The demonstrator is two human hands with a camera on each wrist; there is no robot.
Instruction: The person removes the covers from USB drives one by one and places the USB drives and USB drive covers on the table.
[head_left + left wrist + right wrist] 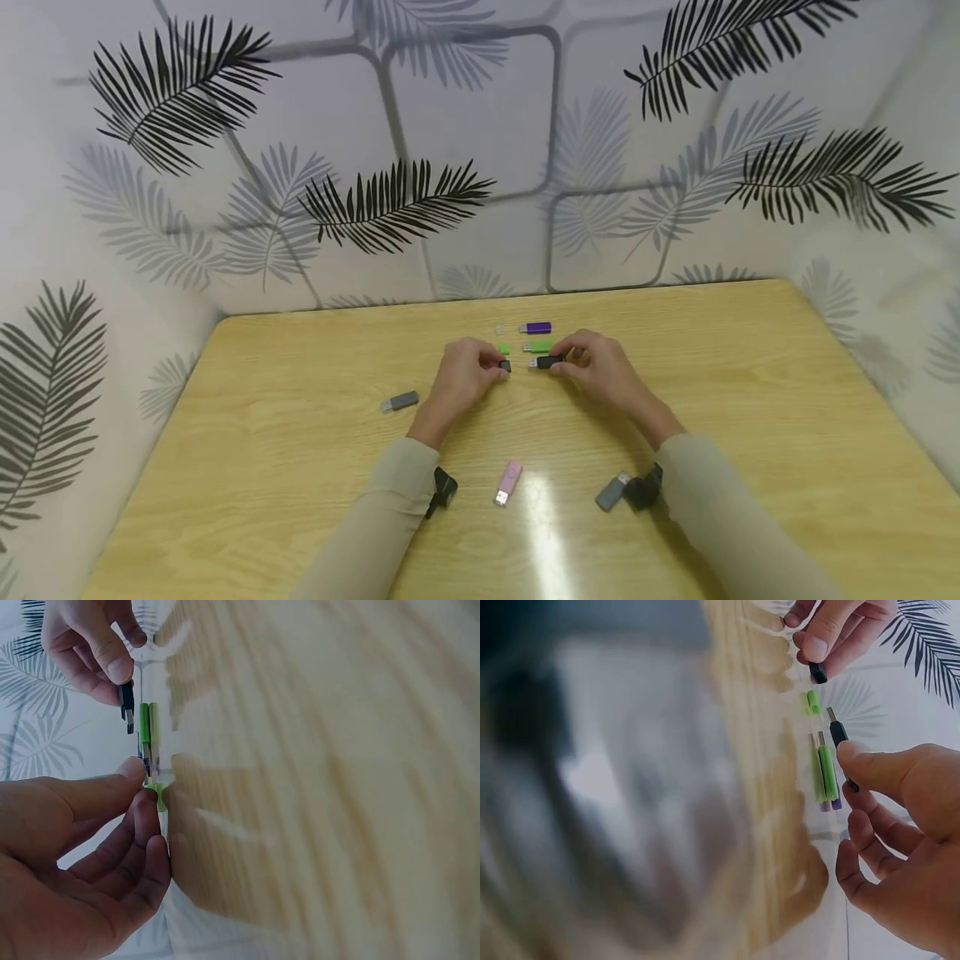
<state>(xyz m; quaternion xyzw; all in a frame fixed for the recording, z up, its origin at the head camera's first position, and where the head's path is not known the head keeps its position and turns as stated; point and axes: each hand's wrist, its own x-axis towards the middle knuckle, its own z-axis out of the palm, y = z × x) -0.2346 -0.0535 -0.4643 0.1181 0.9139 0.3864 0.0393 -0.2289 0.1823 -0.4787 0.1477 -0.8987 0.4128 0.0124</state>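
Observation:
My left hand (pixel 465 373) pinches a small black cap (pixel 506 366) between thumb and fingertips; the cap also shows in the right wrist view (pixel 818 673). My right hand (pixel 600 367) holds a black USB stick (pixel 547 362) by its rear end, its metal plug pointing left toward the cap, with a gap between them. Just beyond lies a green stick (pixel 537 347) with a green cap (pixel 504 348) to its left. Farther back is a purple stick (pixel 537 328), a clear cap (pixel 500 330) at its left.
A grey USB stick (pixel 401 401) lies left of my left hand. Nearer the front are a pink stick (pixel 508 482) and another grey stick (pixel 612 492), the latter beside the black device at my right wrist. A patterned wall (pixel 480 150) borders the wooden table (pixel 300 467) at the back.

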